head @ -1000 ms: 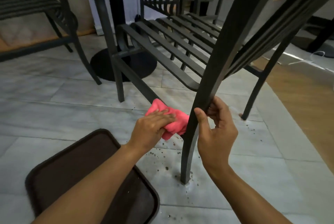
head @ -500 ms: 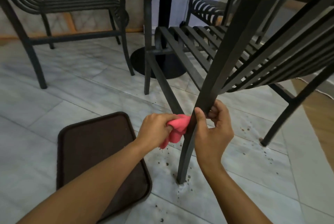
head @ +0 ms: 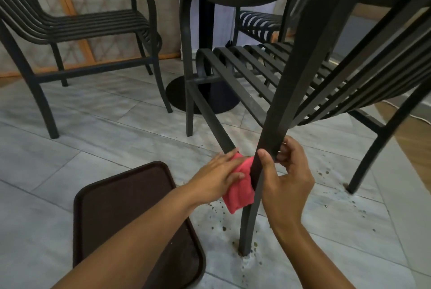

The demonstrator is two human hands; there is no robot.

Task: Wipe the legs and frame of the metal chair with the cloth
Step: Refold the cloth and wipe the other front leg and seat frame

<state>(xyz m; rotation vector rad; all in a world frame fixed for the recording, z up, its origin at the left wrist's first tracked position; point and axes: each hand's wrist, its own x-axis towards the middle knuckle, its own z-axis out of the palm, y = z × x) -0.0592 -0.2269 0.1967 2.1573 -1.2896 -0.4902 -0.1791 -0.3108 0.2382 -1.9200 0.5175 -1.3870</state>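
Metal chair [head: 300,83] stands on tile floor [head: 98,139], near leg [head: 261,172] foremost. Right hand [head: 285,179] grips that leg, thumb and fingers curled round it. Left hand [head: 219,176] presses the pink cloth [head: 240,193] against the leg's left face, fingers nearly straight. Brown tray [head: 121,209] lies just left; dark specks [head: 217,221] dot the floor around the leg's foot.
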